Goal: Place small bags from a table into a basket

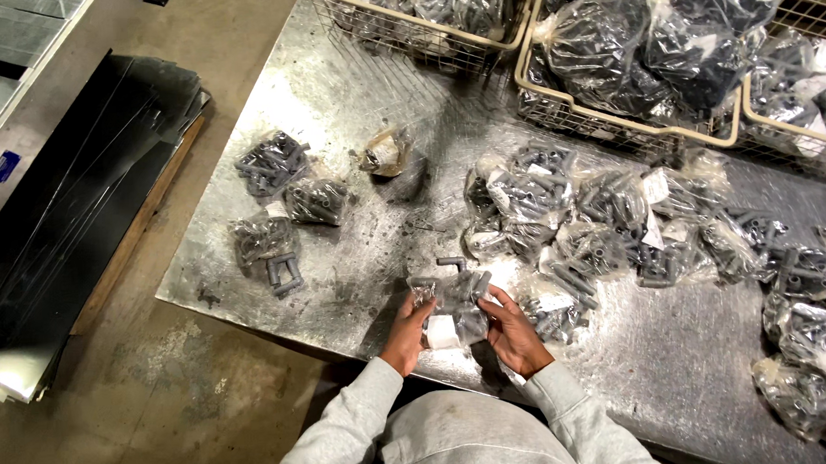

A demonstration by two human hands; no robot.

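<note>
Gripping clear bag of grey fittings point(454, 308) w/ both hands at bench point(335, 107) near edge: left hand point(406, 336) pinching bag's left side, right hand point(513, 334) clamping right side. Bag sitting btwn hands, long axis running away from body; loose grey L-shaped fitting point(452, 262) lying just beyond.

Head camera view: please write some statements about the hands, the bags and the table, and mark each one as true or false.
1. Both hands, left hand and right hand, hold one clear plastic bag of grey parts. True.
2. The metal table carries only this one bag. False: many similar bags lie on it, with a big pile of bags to the right of the hands.
3. Wire baskets at the far edge contain filled bags. True.
4. The person wears black gloves. False: the hands are bare, with grey sleeves.
</note>
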